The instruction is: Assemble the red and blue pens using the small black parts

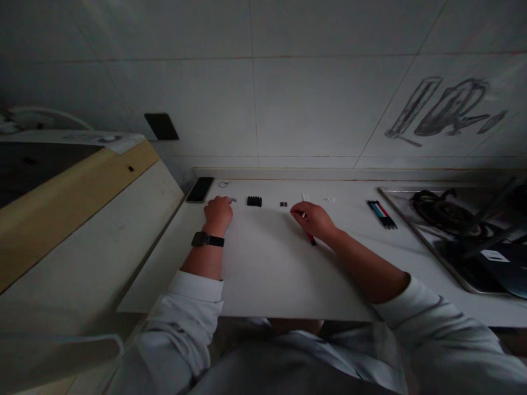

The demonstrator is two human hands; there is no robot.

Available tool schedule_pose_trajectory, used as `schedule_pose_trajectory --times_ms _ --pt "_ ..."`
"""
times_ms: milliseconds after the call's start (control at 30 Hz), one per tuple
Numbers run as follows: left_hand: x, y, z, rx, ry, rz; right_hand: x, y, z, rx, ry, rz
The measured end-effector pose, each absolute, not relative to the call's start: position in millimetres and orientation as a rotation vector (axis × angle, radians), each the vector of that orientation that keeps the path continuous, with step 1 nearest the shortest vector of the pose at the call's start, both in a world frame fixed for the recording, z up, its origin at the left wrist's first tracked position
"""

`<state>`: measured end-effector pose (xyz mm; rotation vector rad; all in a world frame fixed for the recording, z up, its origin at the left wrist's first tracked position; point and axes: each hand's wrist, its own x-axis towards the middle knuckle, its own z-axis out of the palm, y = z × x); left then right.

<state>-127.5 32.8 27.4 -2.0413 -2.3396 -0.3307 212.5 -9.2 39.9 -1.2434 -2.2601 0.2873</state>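
Red, slim pen (310,238) (black-ended) under the curled right hand (316,219)

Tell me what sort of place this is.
Most likely a kitchen: a stove with a burner sits at the right, level with a white counter, and the tiled wall behind bears a jug-like picture.

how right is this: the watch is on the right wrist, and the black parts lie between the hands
Wrong side: the head view shows the watch on the left wrist. The black parts do lie between the left hand and right hand.
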Motion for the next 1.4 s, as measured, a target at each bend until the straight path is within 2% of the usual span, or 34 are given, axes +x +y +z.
schedule_pose_trajectory --times_ms 400,867,1067,1400 --pt "-117 33 30 -2.254 -2.228 -0.515 131 54 34 -1.346 -2.685 -0.055" --pt "-104 28 32 -2.264 -2.191 -0.559 127 69 29 -1.333 -2.679 -0.137" --pt "-92 26 31 -2.349 -2.117 -0.665 128 77 34 -1.161 -2.808 -0.241" --pt "-72 20 32 -2.596 -1.901 -1.113 168 39 58 -1.266 -2.458 0.014"
